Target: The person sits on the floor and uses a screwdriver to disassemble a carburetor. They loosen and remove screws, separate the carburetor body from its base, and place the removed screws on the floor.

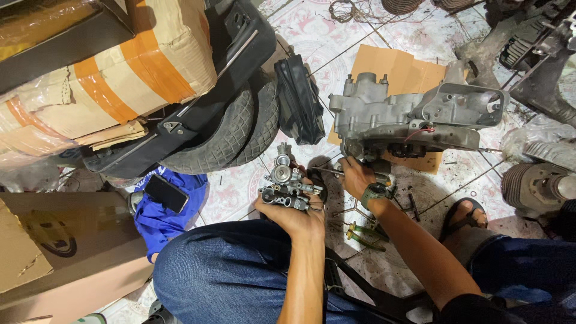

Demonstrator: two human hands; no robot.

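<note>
My left hand (295,215) grips a small grey metal carburetor (287,185) and holds it up above my left knee. My right hand (355,177), with a wristwatch (373,193) on the wrist, is closed around a thin metal tool (327,170) at the base of a large grey engine casing (408,117). The casing rests on a piece of brown cardboard (393,66) on the tiled floor. A red wire loops over the engine's side.
Two black tyres (240,129) and a black plastic panel (180,126) lie at the left under a taped cardboard box (102,66). A phone (166,193) rests on blue cloth. Green-handled pliers (363,235) lie on the floor. More engine parts (537,186) stand at the right.
</note>
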